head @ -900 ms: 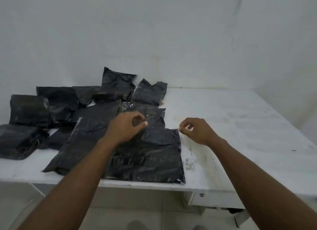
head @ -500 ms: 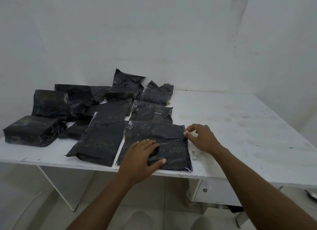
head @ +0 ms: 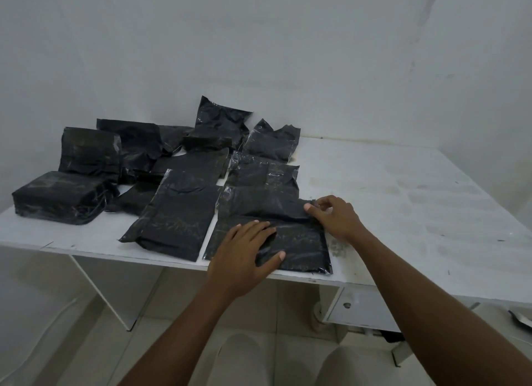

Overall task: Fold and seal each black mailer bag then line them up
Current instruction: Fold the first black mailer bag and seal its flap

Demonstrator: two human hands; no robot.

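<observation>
A black mailer bag lies flat at the table's near edge, its top flap folded toward me. My left hand presses flat on the bag's lower part, fingers spread. My right hand pinches the flap's right corner between thumb and fingers. Another flat mailer lies just left of it. Several more black mailers lie behind, some crumpled against the wall.
The white table has bare room to the right of the bags. Two bulkier folded black packs sit at the far left. Below the table edge are a tiled floor and my knees.
The left hand slid from the bag's top down to its lower part and now presses there. The right hand has folded the top flap toward me, holding its corner. The view shifted left.
</observation>
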